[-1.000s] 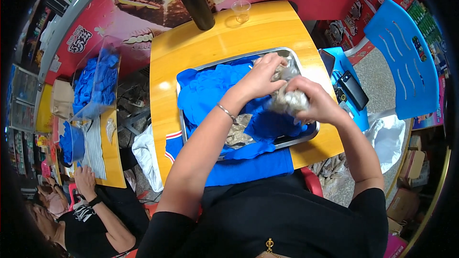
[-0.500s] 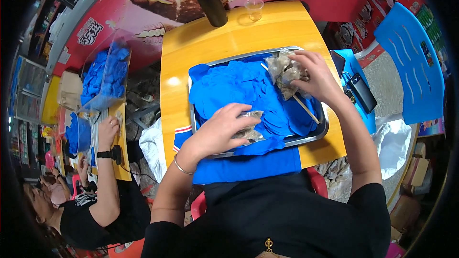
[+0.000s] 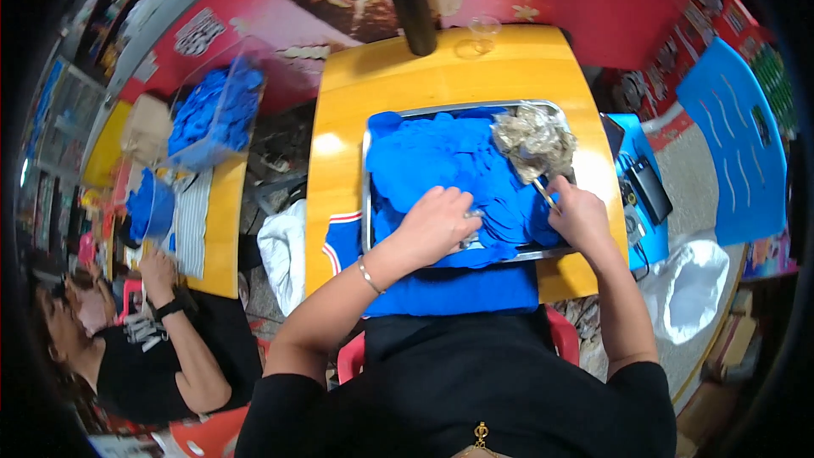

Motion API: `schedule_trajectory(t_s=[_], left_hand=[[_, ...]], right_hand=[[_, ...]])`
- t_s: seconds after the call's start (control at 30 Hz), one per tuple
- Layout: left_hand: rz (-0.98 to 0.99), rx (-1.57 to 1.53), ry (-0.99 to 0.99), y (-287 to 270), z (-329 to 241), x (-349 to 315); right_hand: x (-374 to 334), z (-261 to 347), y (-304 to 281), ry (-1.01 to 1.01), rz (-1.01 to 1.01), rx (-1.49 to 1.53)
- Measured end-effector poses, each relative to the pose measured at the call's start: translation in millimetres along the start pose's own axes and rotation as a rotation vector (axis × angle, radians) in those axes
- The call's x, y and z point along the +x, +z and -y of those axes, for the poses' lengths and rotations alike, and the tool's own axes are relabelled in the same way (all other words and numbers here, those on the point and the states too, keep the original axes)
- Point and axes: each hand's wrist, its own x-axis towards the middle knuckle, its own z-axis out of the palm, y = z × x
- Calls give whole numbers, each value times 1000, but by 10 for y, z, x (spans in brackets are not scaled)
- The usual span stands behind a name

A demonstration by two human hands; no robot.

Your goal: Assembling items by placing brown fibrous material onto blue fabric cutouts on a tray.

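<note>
A metal tray (image 3: 365,195) on the wooden table is heaped with flat blue fabric pieces (image 3: 432,153). Over the near part of the heap, my left hand (image 3: 439,225) is closed around a small crumpled bit of clear plastic (image 3: 473,236), mostly hidden by the fingers. At the tray's right side my right hand (image 3: 581,214) pinches a thin wooden stick (image 3: 545,193). Just beyond that hand, a crumpled clear plastic bundle (image 3: 536,137) with a greyish-brown look lies on the tray's far right corner.
A dark flask (image 3: 412,13) and a clear plastic cup (image 3: 485,32) stand at the table's far edge. To the right are a blue stool holding a black phone (image 3: 649,191) and a blue chair (image 3: 739,136). On the left, a co-worker sits beside a clear bin (image 3: 216,114) of blue pieces.
My right hand has let go of the plastic bundle and come nearer, now holding the stick. My left hand has closed more around the small plastic. The view has shifted, and the co-worker's arm has drawn back.
</note>
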Motion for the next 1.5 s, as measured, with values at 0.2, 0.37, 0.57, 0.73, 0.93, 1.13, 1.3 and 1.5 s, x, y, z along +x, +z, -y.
schedule_trajectory(t_s=[0.2, 0.37, 0.57, 0.73, 0.93, 1.13, 1.3, 1.5], left_hand=[[-133, -20, 84, 31, 11, -133], [-221, -403, 21, -331, -24, -95], [-567, -417, 38, -618, -30, 543], [-466, -195, 64, -360, 100, 870], [-779, -437, -161, -339, 20, 258], [-581, -477, -137, 29, -374, -626], [-439, -434, -134, 272, -492, -993], [-390, -473, -213, 399, -402, -944]], right_hand=[[-330, -187, -550, 48, 279, 185], [-793, -521, -893, 89, 249, 144], [-977, -541, -998, 94, 260, 305], [-691, -230, -878, -46, 254, 292], [-564, -79, -449, -37, 125, 189], [-604, -91, -150, -86, 99, 288], [-478, 79, -184, -128, 80, 244], [-275, 231, -161, -94, 91, 203]])
